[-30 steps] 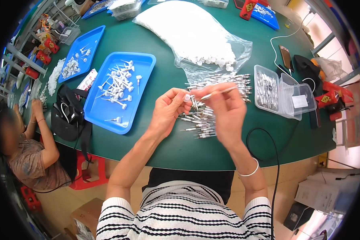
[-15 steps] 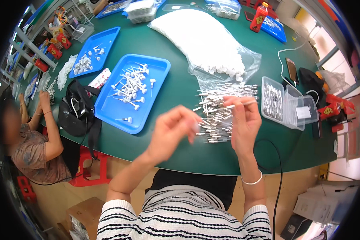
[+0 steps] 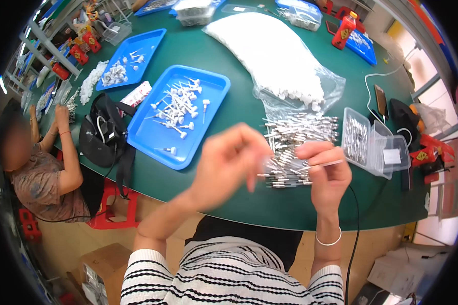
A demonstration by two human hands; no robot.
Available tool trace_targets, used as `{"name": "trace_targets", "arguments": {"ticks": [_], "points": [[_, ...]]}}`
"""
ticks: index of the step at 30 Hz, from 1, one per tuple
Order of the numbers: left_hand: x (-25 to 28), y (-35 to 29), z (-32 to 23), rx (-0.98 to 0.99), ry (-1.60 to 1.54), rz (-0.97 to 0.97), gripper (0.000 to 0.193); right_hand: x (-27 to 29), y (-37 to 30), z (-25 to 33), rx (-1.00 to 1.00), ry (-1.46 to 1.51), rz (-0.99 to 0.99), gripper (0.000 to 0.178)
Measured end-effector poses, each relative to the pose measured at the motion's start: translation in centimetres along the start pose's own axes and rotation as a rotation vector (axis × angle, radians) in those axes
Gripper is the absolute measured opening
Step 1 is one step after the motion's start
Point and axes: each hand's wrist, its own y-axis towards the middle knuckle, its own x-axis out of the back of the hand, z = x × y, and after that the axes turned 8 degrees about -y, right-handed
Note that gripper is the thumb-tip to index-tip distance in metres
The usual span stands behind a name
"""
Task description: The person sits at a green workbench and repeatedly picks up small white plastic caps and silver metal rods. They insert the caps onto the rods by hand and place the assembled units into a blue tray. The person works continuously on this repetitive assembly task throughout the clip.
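Observation:
My right hand (image 3: pixel 326 175) pinches a thin, pale metal rod (image 3: pixel 332 163) between thumb and fingers, just right of a pile of similar silver rods (image 3: pixel 290 140). My left hand (image 3: pixel 231 165) is curled and smeared by motion, left of the pile. A small whitish piece, too blurred to make out clearly, shows at its fingertips. Beyond the pile, a large clear bag (image 3: pixel 269 56) full of small white caps lies open toward me. To the left, a blue tray (image 3: pixel 221 91) holds several rods with white caps on their ends.
At the right stand a clear plastic box (image 3: pixel 356 136) of rods and a phone (image 3: pixel 380 100). A second blue tray (image 3: pixel 155 40), a black bag (image 3: pixel 94 140) and a co-worker (image 3: pixel 46 178) are at the left. A red bottle (image 3: pixel 344 30) stands at the far right.
The view has shifted, so the table things sit farther right. My right hand has come lower, with the rod still pinched. My left hand remains curled and is now more blurred.

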Motion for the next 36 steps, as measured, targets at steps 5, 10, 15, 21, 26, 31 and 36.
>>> {"name": "trace_targets", "arguments": {"ticks": [5,10,15,21,26,31,36], "points": [[3.6,4.2,6.8,0.057,-0.020,-0.109,0.023,-1.1,-0.4,-0.8,-0.020,-0.264,0.220,0.019],[3.9,4.8,7.4,0.088,-0.042,-0.098,0.021,-1.5,-0.3,-2.6,0.042,-0.477,0.249,0.022],[4.0,4.7,8.4,0.058,0.059,-0.195,0.018,-2.7,-0.8,-3.4,0.156,-0.731,0.312,0.023],[4.4,3.9,9.2,-0.205,0.291,-0.245,0.023,-4.1,-2.7,-3.5,0.003,-0.777,0.360,0.011],[4.8,3.7,9.6,-0.387,0.438,-0.305,0.021,-4.7,-2.8,-3.9,0.023,-0.697,0.354,0.010],[5.2,3.9,9.6,-0.491,0.590,-0.331,0.020,-5.3,-2.0,-3.4,0.019,-0.717,0.373,0.011],[5.0,4.1,8.2,-0.458,0.593,-0.263,0.020,-4.7,-1.2,-2.8,-0.129,-0.498,0.386,0.014]]}}
